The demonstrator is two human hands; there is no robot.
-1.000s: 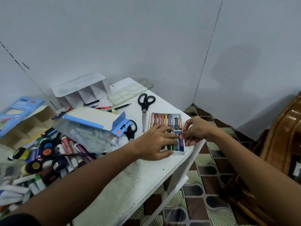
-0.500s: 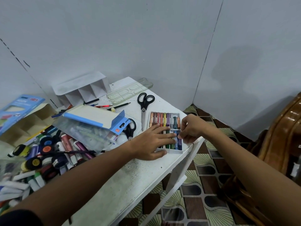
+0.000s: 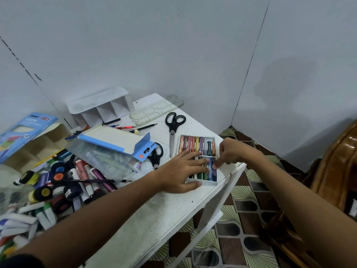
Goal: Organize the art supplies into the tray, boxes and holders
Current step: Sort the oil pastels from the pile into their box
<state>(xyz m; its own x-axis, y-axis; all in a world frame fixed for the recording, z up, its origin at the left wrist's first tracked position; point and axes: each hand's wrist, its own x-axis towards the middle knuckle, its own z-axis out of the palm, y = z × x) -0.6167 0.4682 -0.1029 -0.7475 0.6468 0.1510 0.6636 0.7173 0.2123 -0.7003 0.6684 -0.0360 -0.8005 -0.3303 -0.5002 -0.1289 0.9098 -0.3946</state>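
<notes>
A white crayon tray (image 3: 209,183) lies at the table's right edge with two rows of colored crayons (image 3: 195,144). My left hand (image 3: 181,172) rests flat on the near row, its fingers straight and spread, the thumb against the tray's near wall. My right hand (image 3: 230,151) comes in from the right with curled fingers, its tips pinching a blue crayon (image 3: 210,172) near the right end of the near row. The crayons under my left hand are mostly hidden.
Black scissors (image 3: 173,126) lie beside the tray, with a second pair (image 3: 156,157) under a blue-white package (image 3: 110,140). A clear lid (image 3: 156,111), a white compartment holder (image 3: 100,109), pencils (image 3: 135,128), a paint tube pile (image 3: 58,180) and a cardboard box (image 3: 34,146) fill the left.
My right hand has shifted a little inward over the tray's right end, fingertips now down on the blue crayon. My left hand stays flat on the near row.
</notes>
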